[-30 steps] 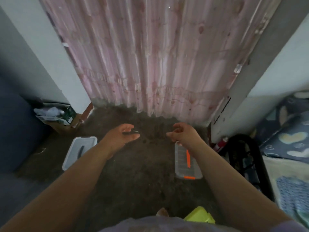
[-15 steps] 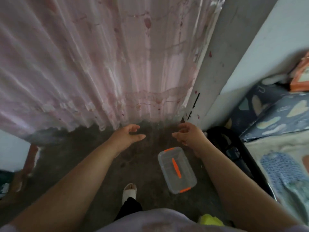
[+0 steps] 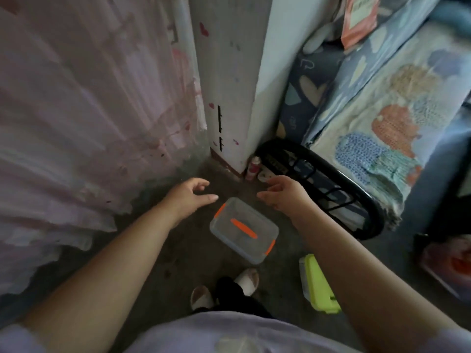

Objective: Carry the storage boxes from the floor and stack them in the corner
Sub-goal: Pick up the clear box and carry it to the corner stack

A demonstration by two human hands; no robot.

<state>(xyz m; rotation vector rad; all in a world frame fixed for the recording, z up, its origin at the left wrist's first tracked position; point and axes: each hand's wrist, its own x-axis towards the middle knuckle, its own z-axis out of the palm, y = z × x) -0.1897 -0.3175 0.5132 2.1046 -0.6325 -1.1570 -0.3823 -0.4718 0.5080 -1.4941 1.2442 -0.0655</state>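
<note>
A clear storage box [image 3: 243, 229] with an orange handle and orange clips lies on the dark floor, just in front of my feet. My left hand [image 3: 190, 196] hovers above its far left corner, fingers apart and empty. My right hand [image 3: 283, 191] hovers past its far right side, also open and holding nothing. A lime green box [image 3: 318, 284] stands on the floor to the right, partly hidden by my right forearm.
A pink curtain [image 3: 89, 110] hangs on the left down to the floor. A white wall corner [image 3: 229, 98] rises straight ahead, with a small red bottle [image 3: 253, 168] at its foot. A black metal bed frame [image 3: 331, 184] and patterned bedding [image 3: 377, 110] fill the right.
My view has swung right and down. The clear box now lies lower and between my hands, the lime green box has come into full view, and both hands have stayed open.
</note>
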